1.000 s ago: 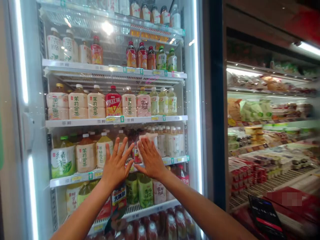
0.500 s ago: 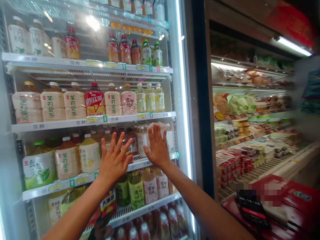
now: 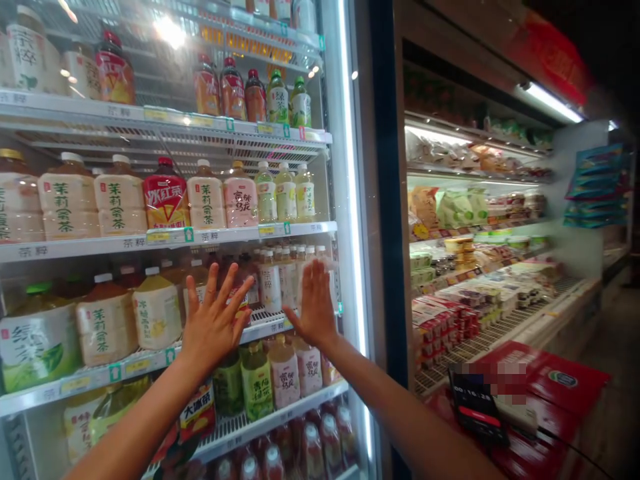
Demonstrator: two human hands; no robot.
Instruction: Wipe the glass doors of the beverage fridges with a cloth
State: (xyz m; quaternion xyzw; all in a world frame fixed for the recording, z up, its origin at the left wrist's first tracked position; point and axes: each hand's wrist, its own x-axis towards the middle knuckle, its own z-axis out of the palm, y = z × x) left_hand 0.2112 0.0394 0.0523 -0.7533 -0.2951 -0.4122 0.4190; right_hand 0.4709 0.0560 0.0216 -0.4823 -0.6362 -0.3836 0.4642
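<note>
My left hand (image 3: 213,320) lies flat with fingers spread against the glass door (image 3: 173,32) of a drinks fridge. To its right, my right hand (image 3: 316,303) presses a thin, crumpled whitish cloth (image 3: 329,262) to the same glass, its fingers straight and close together. Only the cloth's edges show around the fingertips; the rest is hidden behind the hand. Beyond the glass, nearest my left hand, are a yellowish tea bottle (image 3: 157,308) and a brown tea bottle (image 3: 106,320). Small white-labelled bottles (image 3: 271,281) stand behind the gap between both hands.
A bright light strip (image 3: 350,167) runs down the fridge's right side beside a dark frame (image 3: 384,200). Further right is an open chiller (image 3: 500,327) with packaged food. A phone (image 3: 475,407) and a pale device (image 3: 517,417) rest on red boxes (image 3: 565,383) at lower right.
The view has turned slightly right, so the shelves appear further left. My right hand has slid slightly down relative to the shelves, its fingers closer together. My left hand stays spread on the glass.
</note>
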